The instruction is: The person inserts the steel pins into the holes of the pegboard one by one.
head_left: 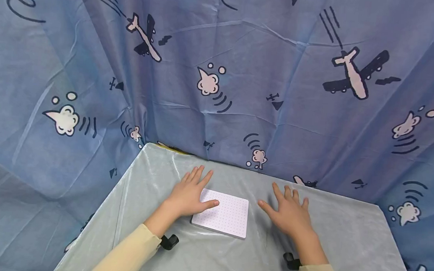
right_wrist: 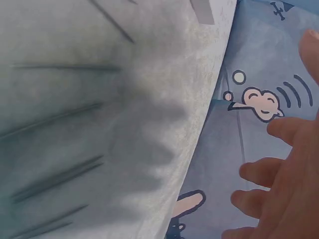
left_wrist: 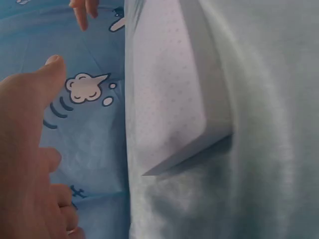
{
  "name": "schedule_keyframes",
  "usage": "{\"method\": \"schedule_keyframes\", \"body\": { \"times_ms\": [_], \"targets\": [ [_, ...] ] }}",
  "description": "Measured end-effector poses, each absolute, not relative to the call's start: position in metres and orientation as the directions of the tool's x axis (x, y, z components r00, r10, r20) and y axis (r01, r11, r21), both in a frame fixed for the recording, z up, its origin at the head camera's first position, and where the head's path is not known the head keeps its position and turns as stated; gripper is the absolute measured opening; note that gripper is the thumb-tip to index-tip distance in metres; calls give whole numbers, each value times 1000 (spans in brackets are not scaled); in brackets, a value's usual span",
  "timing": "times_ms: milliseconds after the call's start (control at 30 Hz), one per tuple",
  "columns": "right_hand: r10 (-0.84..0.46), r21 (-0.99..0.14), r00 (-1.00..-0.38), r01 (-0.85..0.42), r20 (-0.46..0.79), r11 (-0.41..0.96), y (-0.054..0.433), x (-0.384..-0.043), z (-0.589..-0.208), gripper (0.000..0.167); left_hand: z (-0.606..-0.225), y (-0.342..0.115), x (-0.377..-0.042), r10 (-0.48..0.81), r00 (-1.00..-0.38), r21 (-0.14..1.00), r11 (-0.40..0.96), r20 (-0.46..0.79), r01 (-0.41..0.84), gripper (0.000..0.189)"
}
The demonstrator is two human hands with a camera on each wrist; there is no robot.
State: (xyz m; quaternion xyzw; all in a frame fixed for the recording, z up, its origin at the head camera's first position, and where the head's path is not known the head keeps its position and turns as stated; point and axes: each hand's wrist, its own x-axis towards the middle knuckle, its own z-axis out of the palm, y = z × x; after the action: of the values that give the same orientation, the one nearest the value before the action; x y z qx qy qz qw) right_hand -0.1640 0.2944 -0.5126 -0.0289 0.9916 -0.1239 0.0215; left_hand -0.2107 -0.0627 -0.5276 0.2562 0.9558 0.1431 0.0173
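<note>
A white pad of dotted paper point(head_left: 226, 216) lies flat on the cloth-covered table, a thick block with its side showing in the left wrist view. Over its left end is my left hand point(head_left: 188, 197), fingers spread and thumb reaching across the dotted top. The left wrist view shows that hand point(left_wrist: 30, 134) held apart from the pad point(left_wrist: 167, 84). To the pad's right, my right hand point(head_left: 291, 212) hovers with spread fingers and holds nothing. Its shadow falls on the cloth in the right wrist view, where a corner of the pad point(right_wrist: 203, 11) peeks in at the top.
Pale, shiny, creased cloth point(head_left: 200, 260) covers the table. A blue curtain point(head_left: 246, 45) printed with planes and clouds hangs behind and at both sides. Something yellow point(head_left: 172, 148) shows at the table's back edge. Black camera mounts point(head_left: 169, 242) sit at both wrists.
</note>
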Motion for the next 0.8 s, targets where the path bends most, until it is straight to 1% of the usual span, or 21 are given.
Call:
{"method": "schedule_keyframes", "body": {
  "times_ms": [300,500,633,733,800],
  "targets": [
    [-47,-259,-998,-34,-44,965,303,-148,-531,103,-540,-75,-190,459,-888,377,825,-10,422,118],
    [-9,-278,-997,13,-76,960,312,-137,-539,102,-549,-82,-176,415,-908,416,837,-60,355,125],
    [32,-302,-994,61,-100,951,320,-128,-541,87,-557,-84,-171,399,-913,424,843,-81,331,122],
    [54,-319,-992,89,-115,943,327,-122,-543,74,-563,-85,-167,398,-914,445,835,-79,325,117],
    [66,-318,-990,104,-126,943,332,-118,-544,68,-566,-86,-165,402,-913,458,826,-74,327,114]
  ]
}}
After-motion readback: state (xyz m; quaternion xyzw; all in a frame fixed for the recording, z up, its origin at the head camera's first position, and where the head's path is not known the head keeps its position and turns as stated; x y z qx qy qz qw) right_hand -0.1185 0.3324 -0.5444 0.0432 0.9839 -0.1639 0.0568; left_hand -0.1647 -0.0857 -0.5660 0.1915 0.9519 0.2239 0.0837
